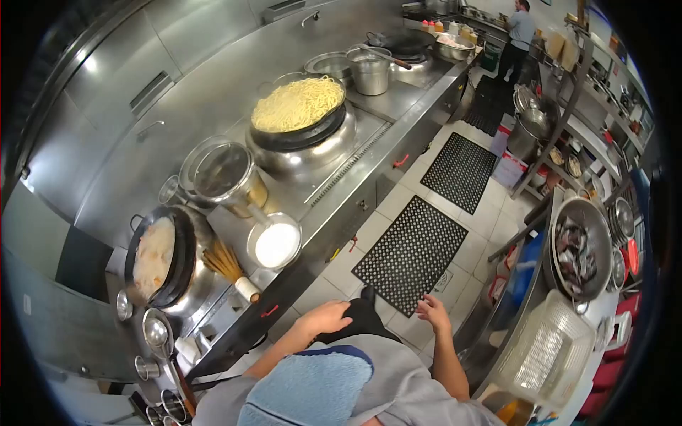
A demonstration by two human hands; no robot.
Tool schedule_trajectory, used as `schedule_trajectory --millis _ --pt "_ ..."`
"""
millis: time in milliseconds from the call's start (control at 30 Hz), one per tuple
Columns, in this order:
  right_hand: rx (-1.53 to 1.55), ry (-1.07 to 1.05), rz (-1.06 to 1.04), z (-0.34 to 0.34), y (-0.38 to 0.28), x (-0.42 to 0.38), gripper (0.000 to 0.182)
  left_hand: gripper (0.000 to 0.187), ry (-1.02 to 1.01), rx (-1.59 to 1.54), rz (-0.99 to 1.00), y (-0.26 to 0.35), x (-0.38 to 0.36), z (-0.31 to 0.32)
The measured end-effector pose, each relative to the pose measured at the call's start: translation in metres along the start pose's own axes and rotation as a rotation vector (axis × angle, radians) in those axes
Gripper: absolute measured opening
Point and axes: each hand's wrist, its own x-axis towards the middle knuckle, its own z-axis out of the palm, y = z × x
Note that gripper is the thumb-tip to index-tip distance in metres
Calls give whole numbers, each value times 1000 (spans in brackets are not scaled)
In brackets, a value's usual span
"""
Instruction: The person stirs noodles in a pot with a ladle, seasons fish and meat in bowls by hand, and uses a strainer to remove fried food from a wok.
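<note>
At the left end of the steel worktop (295,199), a wok (153,257) of pale food. Just right, by the front edge, a bamboo brush (225,265) and a long-handled pan (278,244) of white liquid. Farther along, toward the back edge, a wok heaped with noodles (300,104). Off the front edge, in mid-air before dark trousers, the left hand (325,317), bare, fingers loose. Beside a floor mat's (410,253) near corner, the right hand (432,312), bare, half-curled, well apart from the left. On the right-hand counter, a plastic basket (543,351), then a large pan (581,245) of dark pieces. Probably between grips; any pick-up would call for reaching over a counter edge.
</note>
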Motion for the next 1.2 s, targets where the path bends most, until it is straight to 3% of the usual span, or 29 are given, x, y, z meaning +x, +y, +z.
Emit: schedule_trajectory --millis 167,333,400,500,567,667,700,767,800,833,867,900,967,1033,1100,1200 --pt "140 140 84 -81 12 56 63 41 15 80 169 8 162 -43" --pt "-10 298 321 -136 -17 100 57 40 -20 60 200 48 294 -128" --pt "9 236 256 -150 -53 140 57 39 105 -33 364 53 338 -156" --pt "35 266 128 -176 -95 190 58 38 -102 88 269 57 399 -200" --pt "62 371 57 -191 -130 221 58 34 -98 157 196 66 423 -229" --pt "71 345 105 -214 -162 259 54 32 -33 88 256 71 470 -248" --pt "1 279 68 -219 -167 273 55 33 -88 84 252 77 482 -256" --pt "-179 204 -11 -231 -190 299 55 35 102 10 369 69 509 -246" --pt "-465 250 -110 -239 -192 320 53 37 124 -1 352 79 516 -252" --pt "-474 236 -20 -217 -272 297 52 43 99 12 309 84 525 -256" --pt "-464 283 -158 -216 -285 308 55 46 61 29 306 106 524 -274" --pt "-463 328 -296 -217 -296 319 58 47 103 56 372 87 545 -260" --pt "-611 511 -404 -221 -300 347 58 49 -68 -28 270 94 571 -263" --pt "-517 509 -332 -225 -359 310 60 51 -229 230 241 103 600 -265" --pt "-372 579 -394 -236 -385 279 60 51 -346 295 309 106 637 -254" --pt "-161 799 -371 -244 -335 242 62 51 -457 439 524 148 673 -250"
